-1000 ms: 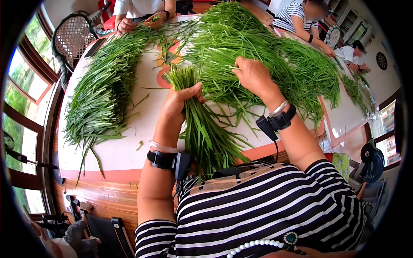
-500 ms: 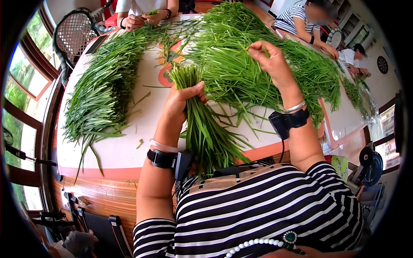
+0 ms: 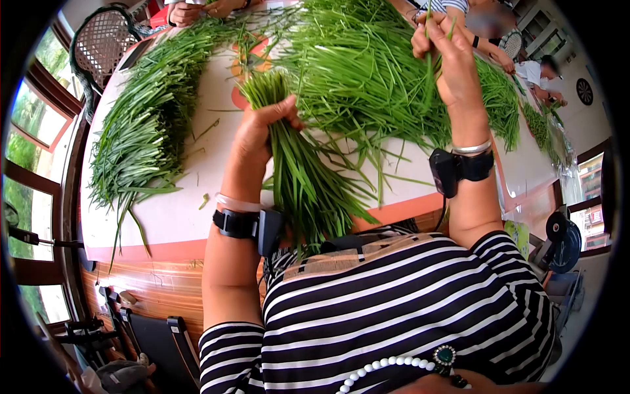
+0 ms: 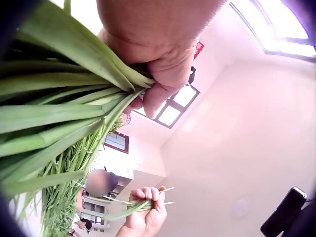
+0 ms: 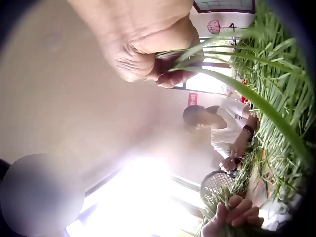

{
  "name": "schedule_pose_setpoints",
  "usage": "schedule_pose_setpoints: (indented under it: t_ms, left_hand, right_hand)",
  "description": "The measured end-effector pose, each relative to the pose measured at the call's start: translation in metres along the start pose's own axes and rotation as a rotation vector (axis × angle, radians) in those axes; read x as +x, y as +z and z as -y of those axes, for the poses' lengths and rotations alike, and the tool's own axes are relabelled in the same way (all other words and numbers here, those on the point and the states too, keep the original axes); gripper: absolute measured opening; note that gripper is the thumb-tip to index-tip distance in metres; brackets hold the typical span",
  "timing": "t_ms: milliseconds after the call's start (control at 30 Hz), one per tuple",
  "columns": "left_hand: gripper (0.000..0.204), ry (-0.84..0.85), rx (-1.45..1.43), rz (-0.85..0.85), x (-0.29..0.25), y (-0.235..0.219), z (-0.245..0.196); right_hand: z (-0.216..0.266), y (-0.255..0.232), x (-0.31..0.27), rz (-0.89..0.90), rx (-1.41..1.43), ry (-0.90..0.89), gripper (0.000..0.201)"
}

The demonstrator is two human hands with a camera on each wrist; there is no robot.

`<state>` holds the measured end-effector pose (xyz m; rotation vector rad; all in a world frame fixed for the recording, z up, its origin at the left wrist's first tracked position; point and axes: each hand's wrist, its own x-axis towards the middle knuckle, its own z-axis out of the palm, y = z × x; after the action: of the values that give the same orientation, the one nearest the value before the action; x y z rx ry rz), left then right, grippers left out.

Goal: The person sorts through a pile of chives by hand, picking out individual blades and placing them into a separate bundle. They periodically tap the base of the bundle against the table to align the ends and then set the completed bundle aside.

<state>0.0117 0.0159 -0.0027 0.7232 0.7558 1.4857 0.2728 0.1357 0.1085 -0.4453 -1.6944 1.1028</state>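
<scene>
Our left hand (image 3: 258,131) is curled round a thick bundle of long, flat, green leafy stalks (image 3: 307,180), thumb lying across the front. The pale ends stand just above the grip, nearly level, while the leaves fan down toward our striped shirt (image 3: 394,295); we judge that gripping near the ends keeps them even and lets the limp leaves hang freely. Our right hand (image 3: 453,65) pinches a few loose green stalks (image 5: 237,89) between thumb and fingers, held up and apart from the bundle, probably so they stay clear of the tangle.

Beyond, on the white counter with an orange-red border (image 3: 164,226), a broad, loose heap of bright green stalks (image 3: 367,85) spreads before our right hand, seemingly for easy reach. To the left lies a long, dense row of green stalks (image 3: 141,131), its pale ends mostly facing inward, apparently kept apart from the heap. At the far edge, another person's hands (image 3: 187,13) hover near greens.
</scene>
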Motion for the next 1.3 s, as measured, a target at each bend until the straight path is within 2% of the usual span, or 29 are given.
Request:
schedule_pose_setpoints:
  t_ms: [67,100,133,233,267,433,467,500,567,667,700,767,800,867,933,967,1067,1100,1167,1267,1300]
  left_hand:
    - [0.016,-0.023,-0.046,0.048,0.002,-0.014,-0.002]
    - [0.018,-0.041,-0.121,0.134,0.002,-0.020,-0.005]
    - [0.019,-0.069,-0.158,0.163,0.001,-0.023,-0.007]
    - [0.022,-0.085,-0.158,0.237,-0.004,-0.023,-0.015]
    - [0.023,-0.075,-0.144,0.263,-0.004,-0.025,-0.017]
    - [0.021,-0.026,-0.157,0.306,-0.004,-0.025,-0.019]
    - [0.022,-0.013,-0.140,0.266,-0.005,-0.020,-0.016]
    - [0.022,-0.053,-0.183,0.198,-0.004,-0.017,-0.011]
    - [0.025,-0.021,-0.134,0.131,-0.004,-0.002,-0.002]
    - [0.028,-0.001,-0.129,0.080,-0.002,0.009,0.012]
    - [0.029,0.001,-0.126,0.082,-0.001,0.009,0.013]
    - [0.031,-0.045,-0.105,-0.041,-0.004,0.009,0.012]
    - [0.034,0.010,-0.123,-0.004,-0.003,0.012,0.010]
    - [0.039,0.048,-0.192,0.075,-0.005,0.016,0.011]
    - [0.040,0.063,-0.227,0.085,-0.004,0.014,0.014]
    - [0.040,0.064,-0.233,0.076,-0.006,0.014,0.013]
    - [0.037,0.081,-0.237,0.071,-0.002,0.015,0.013]
    - [0.036,0.089,-0.210,0.056,-0.001,0.015,0.014]
    - [0.034,0.093,-0.185,0.048,-0.002,0.018,0.016]
    - [0.033,0.063,-0.177,0.067,-0.002,0.015,0.018]
    - [0.033,0.048,-0.180,0.079,-0.002,0.013,0.019]
  right_hand:
    - [0.015,0.004,-0.009,0.121,-0.108,0.098,0.017]
    - [0.022,0.008,-0.013,0.186,-0.161,0.141,0.018]
    - [0.023,0.015,-0.017,0.171,-0.314,0.224,0.015]
    - [-0.004,0.015,-0.034,0.437,-0.612,0.105,0.018]
    - [-0.011,0.014,-0.041,0.449,-0.800,0.048,0.019]
    - [-0.039,0.020,-0.068,0.464,-0.908,0.250,0.024]
    - [-0.056,0.022,-0.072,0.416,-0.884,0.196,0.026]
    - [-0.041,0.038,-0.068,0.340,-0.830,0.355,0.028]
    - [-0.041,0.057,-0.059,0.298,-0.537,0.138,0.029]
    - [-0.038,0.085,-0.051,0.206,-0.246,0.269,0.032]
    - [-0.043,0.093,-0.048,0.181,-0.292,0.127,0.032]
    - [-0.057,0.109,-0.045,0.128,-0.373,-0.154,0.034]
    - [-0.051,0.116,-0.048,0.123,-0.266,-0.035,0.033]
    - [-0.058,0.126,-0.051,0.088,-0.290,0.024,0.032]
    - [-0.068,0.131,-0.052,0.053,-0.387,-0.007,0.031]
    - [-0.074,0.132,-0.051,0.037,-0.458,-0.096,0.028]
    - [-0.068,0.135,-0.053,0.037,-0.551,-0.155,0.021]
    - [-0.071,0.133,-0.052,0.022,-0.609,-0.242,0.021]
    - [-0.072,0.136,-0.053,0.035,-0.352,-0.082,0.022]
    - [-0.049,0.135,-0.045,0.114,-0.079,0.334,0.027]
    - [-0.053,0.137,-0.044,0.108,-0.119,0.252,0.028]
